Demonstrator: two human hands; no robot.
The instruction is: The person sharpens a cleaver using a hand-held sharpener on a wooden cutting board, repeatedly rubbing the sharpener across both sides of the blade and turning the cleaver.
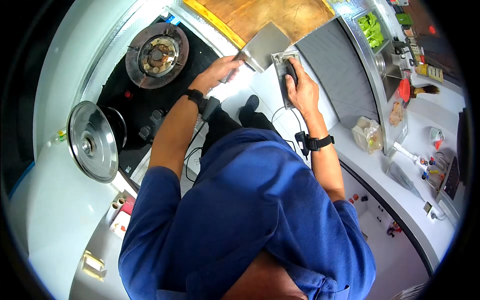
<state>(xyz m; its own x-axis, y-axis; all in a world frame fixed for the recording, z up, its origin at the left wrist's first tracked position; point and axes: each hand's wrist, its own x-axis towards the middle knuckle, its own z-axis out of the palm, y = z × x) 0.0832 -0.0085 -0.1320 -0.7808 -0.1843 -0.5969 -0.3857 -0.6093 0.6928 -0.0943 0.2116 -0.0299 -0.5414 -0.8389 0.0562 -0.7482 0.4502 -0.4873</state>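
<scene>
My left hand (220,72) is closed around the handle of a cleaver (267,46). Its broad steel blade points up and right, overlapping the near edge of a wooden cutting board (280,15). Just right of the blade, my right hand (304,90) grips a long, narrow metal-framed tool (278,59) with a dark part under the fingers; its exact kind I cannot make out. Blade and tool are close together over the floor. Both wrists wear black straps with small boxes and cables.
Left are a gas burner (157,55) on a black hob and a pot with a steel lid (92,142). On the right, the counter bears green lettuce (371,30), a red-handled brush (425,90) and a bagged container (367,134). A grey cabinet side (340,70) stands beside my right hand.
</scene>
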